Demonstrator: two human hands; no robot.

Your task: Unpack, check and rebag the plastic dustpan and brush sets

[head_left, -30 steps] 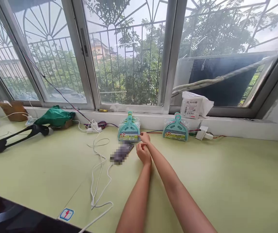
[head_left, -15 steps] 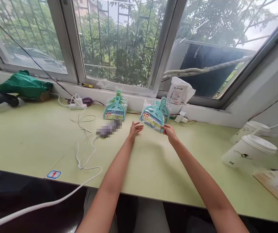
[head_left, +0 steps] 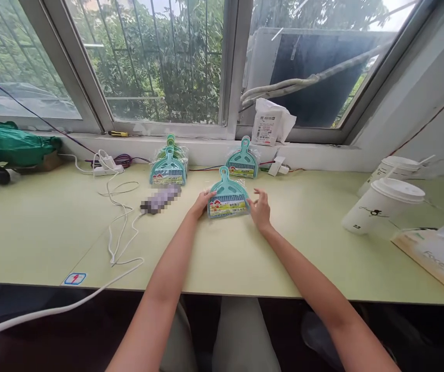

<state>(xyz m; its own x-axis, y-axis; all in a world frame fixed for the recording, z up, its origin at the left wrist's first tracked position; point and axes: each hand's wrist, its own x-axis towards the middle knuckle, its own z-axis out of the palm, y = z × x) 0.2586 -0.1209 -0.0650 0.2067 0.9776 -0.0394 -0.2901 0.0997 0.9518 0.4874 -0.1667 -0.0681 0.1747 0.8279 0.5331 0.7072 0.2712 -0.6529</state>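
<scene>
A turquoise dustpan and brush set (head_left: 227,192) in clear wrapping, with a colourful printed label, is tilted up over the table between my hands. My left hand (head_left: 202,202) grips its left edge, the thumb on the front. At the right edge, my right hand (head_left: 260,211) touches the set with its thumb side, the index finger raised off it; its other fingers are partly hidden. Behind, a similar wrapped set (head_left: 242,159) leans against the sill wall. Further left stand several more stacked sets (head_left: 168,166).
A pixelated object (head_left: 161,199) with a white cable (head_left: 115,227) lies left of my left hand. Lidded white cups (head_left: 384,204) and a tissue pack (head_left: 434,253) are at the right. A white packet (head_left: 270,124) stands on the sill, above a white plug (head_left: 278,166).
The dustpan and brush set has come away from the back wall, toward me and leftward. My left hand, empty before, has closed on its left edge. The view has shifted right.
</scene>
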